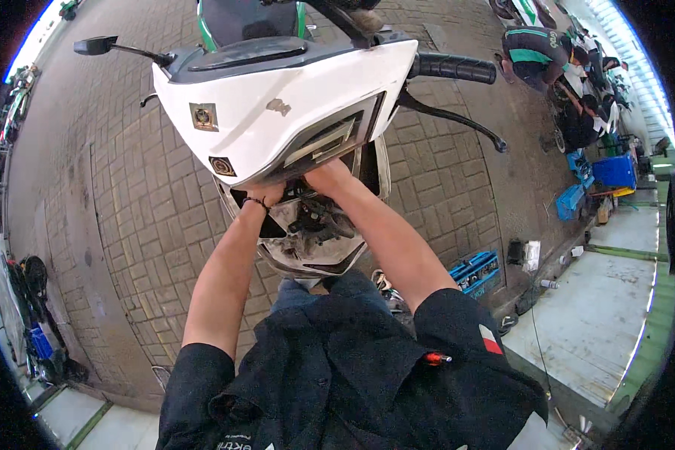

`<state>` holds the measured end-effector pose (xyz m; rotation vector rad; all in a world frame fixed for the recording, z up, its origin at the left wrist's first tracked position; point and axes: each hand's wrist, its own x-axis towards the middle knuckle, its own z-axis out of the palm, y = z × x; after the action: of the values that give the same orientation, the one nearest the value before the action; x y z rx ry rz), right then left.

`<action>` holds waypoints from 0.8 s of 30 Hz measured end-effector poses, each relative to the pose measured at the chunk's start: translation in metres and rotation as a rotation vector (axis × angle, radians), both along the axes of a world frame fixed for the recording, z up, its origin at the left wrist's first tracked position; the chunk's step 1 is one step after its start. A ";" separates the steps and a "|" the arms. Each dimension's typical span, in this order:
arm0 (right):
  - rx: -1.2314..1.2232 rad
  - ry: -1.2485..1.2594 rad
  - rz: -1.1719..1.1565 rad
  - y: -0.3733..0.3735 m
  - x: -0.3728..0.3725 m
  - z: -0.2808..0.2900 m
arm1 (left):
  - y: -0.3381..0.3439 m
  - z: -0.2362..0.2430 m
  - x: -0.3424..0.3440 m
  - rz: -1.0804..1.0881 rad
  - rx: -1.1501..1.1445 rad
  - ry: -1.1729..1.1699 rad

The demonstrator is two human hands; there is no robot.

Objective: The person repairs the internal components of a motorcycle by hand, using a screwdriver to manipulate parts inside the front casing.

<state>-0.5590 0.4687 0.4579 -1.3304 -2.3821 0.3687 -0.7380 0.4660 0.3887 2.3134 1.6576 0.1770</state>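
In front of me stands a scooter, its white front cowl (240, 101) tilted over my hands. A dark-framed headlight (330, 142) is set into the cowl. Both forearms reach up to its lower edge. My left hand (268, 193), with a dark bracelet at the wrist, goes in under the cowl; its fingers are hidden. Close beside it on the right, my right hand (327, 177) is tucked beneath the headlight, fingers also out of sight. Below them, dark parts (311, 217) show inside the open front body, above a dirty white lower panel (315, 251).
A black handlebar grip (454, 67) and brake lever (457, 120) jut out to the right, a mirror (96, 46) to the left. A blue toolbox (474, 271) lies on the paving right of me. At far right a person (534, 49) bends near blue crates (615, 172).
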 end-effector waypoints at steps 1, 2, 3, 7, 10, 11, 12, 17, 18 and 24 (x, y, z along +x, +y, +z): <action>-0.056 0.045 -0.016 -0.001 0.000 0.000 | 0.001 0.000 0.001 -0.006 0.047 -0.020; -0.112 0.091 -0.031 -0.002 -0.001 0.001 | 0.001 -0.001 0.004 0.040 0.025 -0.048; -0.088 0.018 -0.008 -0.003 0.000 0.001 | 0.001 0.000 0.006 0.047 0.001 -0.038; -0.047 -0.154 0.066 0.002 0.009 -0.005 | -0.006 0.014 0.020 0.091 -0.091 0.033; -0.078 -0.270 0.113 0.004 0.008 -0.012 | -0.010 0.033 0.022 0.155 -0.106 -0.020; -0.092 -0.323 0.129 0.004 0.007 -0.015 | -0.012 0.039 0.022 0.178 -0.104 -0.062; -0.122 -0.282 0.102 0.003 0.015 -0.020 | -0.015 0.062 0.035 0.198 -0.145 -0.063; -0.187 -0.237 0.089 0.005 0.018 -0.031 | -0.016 0.043 0.031 0.068 0.012 0.047; -0.220 -0.215 0.092 0.006 0.012 -0.029 | -0.015 0.019 0.014 -0.030 0.062 0.144; -0.190 -0.176 0.127 0.006 0.018 -0.029 | -0.012 0.000 0.015 -0.181 0.068 0.215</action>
<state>-0.5408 0.4744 0.4289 -1.3455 -2.6425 0.5469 -0.7232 0.4536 0.3887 2.5968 1.5439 -0.0573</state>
